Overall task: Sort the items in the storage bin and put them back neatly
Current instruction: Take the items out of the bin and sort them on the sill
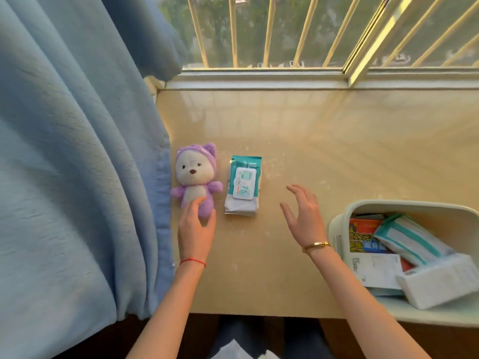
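A purple plush bear [194, 177] lies face up on the beige sill [324, 151] at the left. My left hand [196, 230] touches its lower body with loosely bent fingers. A teal and white wipes pack [243, 185] lies flat just right of the bear. My right hand [303, 216] hovers open to the right of the pack, fingers spread, holding nothing. The white storage bin [344, 211] stands at the right edge. It holds another teal wipes pack [412, 239], a white box [440, 283], a paper [373, 270] and an orange and yellow packet [361, 234].
A blue curtain [77, 164] hangs along the left side of the sill and reaches the bear. The window frame [259, 79] and bars close off the far edge. Bare sill surface lies between the wipes pack and the bin.
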